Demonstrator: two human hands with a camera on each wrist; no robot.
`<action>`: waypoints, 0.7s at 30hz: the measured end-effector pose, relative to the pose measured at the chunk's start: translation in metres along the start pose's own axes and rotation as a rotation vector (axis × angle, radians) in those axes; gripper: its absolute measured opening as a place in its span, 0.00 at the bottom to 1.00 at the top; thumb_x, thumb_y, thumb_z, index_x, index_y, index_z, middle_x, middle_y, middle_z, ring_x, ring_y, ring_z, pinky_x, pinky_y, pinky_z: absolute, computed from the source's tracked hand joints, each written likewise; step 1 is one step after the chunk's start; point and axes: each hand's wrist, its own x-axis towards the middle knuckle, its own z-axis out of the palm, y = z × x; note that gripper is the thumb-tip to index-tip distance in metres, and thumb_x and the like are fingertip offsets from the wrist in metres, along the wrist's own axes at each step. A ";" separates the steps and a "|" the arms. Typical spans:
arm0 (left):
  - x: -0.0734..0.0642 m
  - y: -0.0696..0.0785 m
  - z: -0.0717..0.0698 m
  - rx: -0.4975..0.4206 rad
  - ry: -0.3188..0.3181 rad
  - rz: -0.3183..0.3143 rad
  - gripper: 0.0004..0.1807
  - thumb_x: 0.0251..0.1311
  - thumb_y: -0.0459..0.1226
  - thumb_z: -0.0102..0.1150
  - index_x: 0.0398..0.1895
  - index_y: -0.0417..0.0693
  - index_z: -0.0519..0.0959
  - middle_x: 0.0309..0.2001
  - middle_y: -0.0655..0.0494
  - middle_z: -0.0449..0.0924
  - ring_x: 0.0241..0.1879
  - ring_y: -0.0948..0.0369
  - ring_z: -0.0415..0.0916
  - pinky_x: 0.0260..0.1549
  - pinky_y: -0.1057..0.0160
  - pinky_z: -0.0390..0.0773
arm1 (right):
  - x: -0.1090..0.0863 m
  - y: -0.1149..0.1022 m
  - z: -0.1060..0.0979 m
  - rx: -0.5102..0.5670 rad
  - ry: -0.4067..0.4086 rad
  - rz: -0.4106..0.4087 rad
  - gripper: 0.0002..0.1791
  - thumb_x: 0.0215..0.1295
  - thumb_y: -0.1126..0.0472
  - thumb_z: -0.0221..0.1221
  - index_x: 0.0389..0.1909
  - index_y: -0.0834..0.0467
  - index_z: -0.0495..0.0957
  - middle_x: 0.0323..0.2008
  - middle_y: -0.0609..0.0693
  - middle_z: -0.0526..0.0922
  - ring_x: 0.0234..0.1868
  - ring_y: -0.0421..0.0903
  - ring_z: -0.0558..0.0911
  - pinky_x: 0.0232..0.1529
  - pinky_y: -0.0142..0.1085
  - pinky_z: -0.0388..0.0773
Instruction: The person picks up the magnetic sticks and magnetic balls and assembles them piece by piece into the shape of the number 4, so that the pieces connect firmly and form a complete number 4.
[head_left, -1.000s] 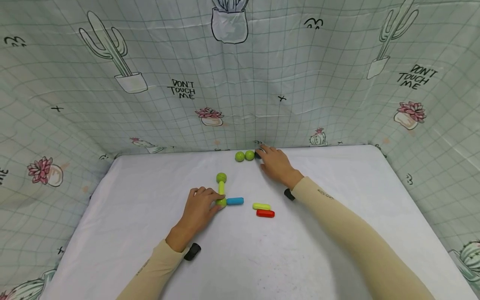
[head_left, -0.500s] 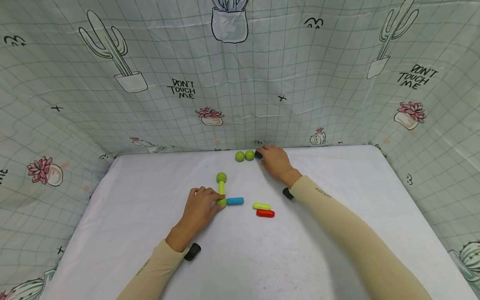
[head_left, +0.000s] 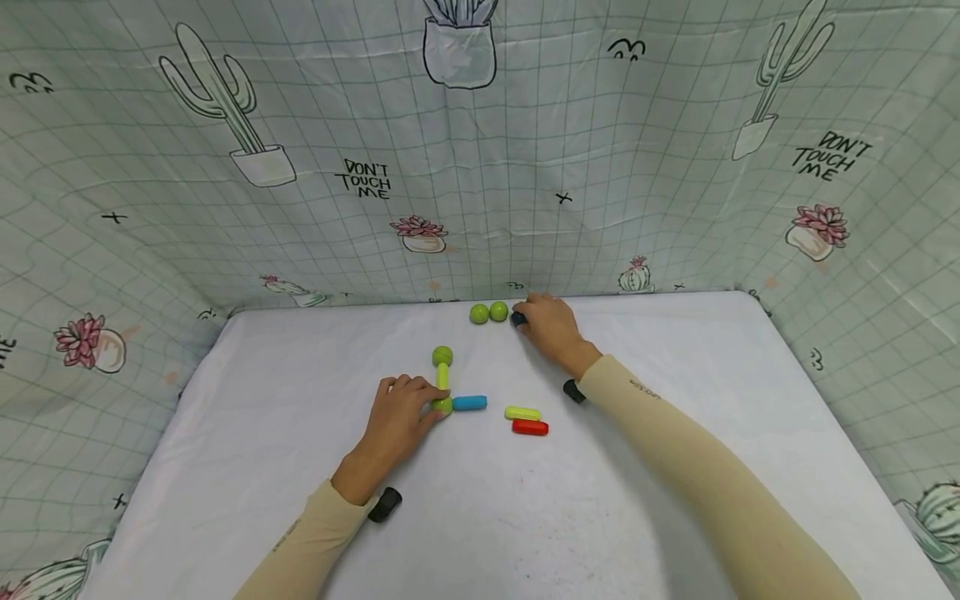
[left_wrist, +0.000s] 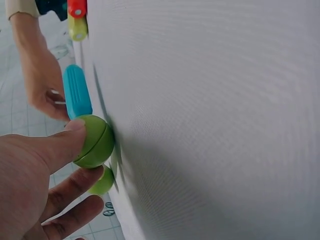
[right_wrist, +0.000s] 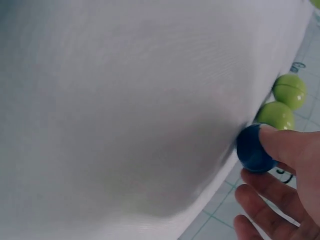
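Observation:
My left hand (head_left: 401,421) pinches a green ball (left_wrist: 99,142) between thumb and fingers at the table's middle. From that ball a light blue rod (head_left: 470,403) sticks out to the right. A yellow-green rod (head_left: 443,375) runs away from it to a second green ball (head_left: 442,356), forming an L. At the table's far edge my right hand (head_left: 553,329) holds a dark blue ball (right_wrist: 254,149) between thumb and fingertips. Just left of this ball sit two more green balls (head_left: 479,313), side by side.
Between the hands, nearer the front, a loose yellow-green rod (head_left: 522,413) lies against a red rod (head_left: 530,427). White cloth covers the table (head_left: 480,533). A grid-patterned curtain (head_left: 480,167) with cactus drawings rises right behind the far edge and along both sides.
My right hand has drawn slightly toward the front, and the dark blue ball has come a little nearer with it. The left hand and the L of rods have stayed put.

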 end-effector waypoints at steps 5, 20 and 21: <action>0.000 0.000 -0.002 -0.010 -0.011 -0.011 0.17 0.59 0.38 0.77 0.52 0.51 0.90 0.46 0.55 0.87 0.51 0.51 0.80 0.59 0.45 0.72 | -0.007 -0.003 -0.003 0.002 -0.011 0.005 0.19 0.68 0.64 0.71 0.59 0.62 0.86 0.50 0.61 0.87 0.52 0.60 0.86 0.53 0.51 0.85; 0.000 0.001 -0.002 -0.045 -0.016 -0.040 0.17 0.59 0.38 0.78 0.52 0.50 0.90 0.47 0.54 0.88 0.51 0.51 0.80 0.60 0.44 0.71 | -0.040 -0.018 -0.006 0.044 0.041 -0.096 0.19 0.62 0.63 0.76 0.54 0.59 0.88 0.45 0.56 0.89 0.45 0.55 0.86 0.46 0.47 0.85; 0.000 0.001 -0.002 -0.044 -0.019 -0.041 0.17 0.59 0.38 0.78 0.52 0.50 0.90 0.47 0.54 0.88 0.51 0.51 0.80 0.60 0.44 0.71 | -0.043 -0.020 -0.007 0.056 0.040 -0.099 0.19 0.62 0.63 0.76 0.54 0.59 0.88 0.45 0.56 0.89 0.45 0.55 0.86 0.46 0.48 0.85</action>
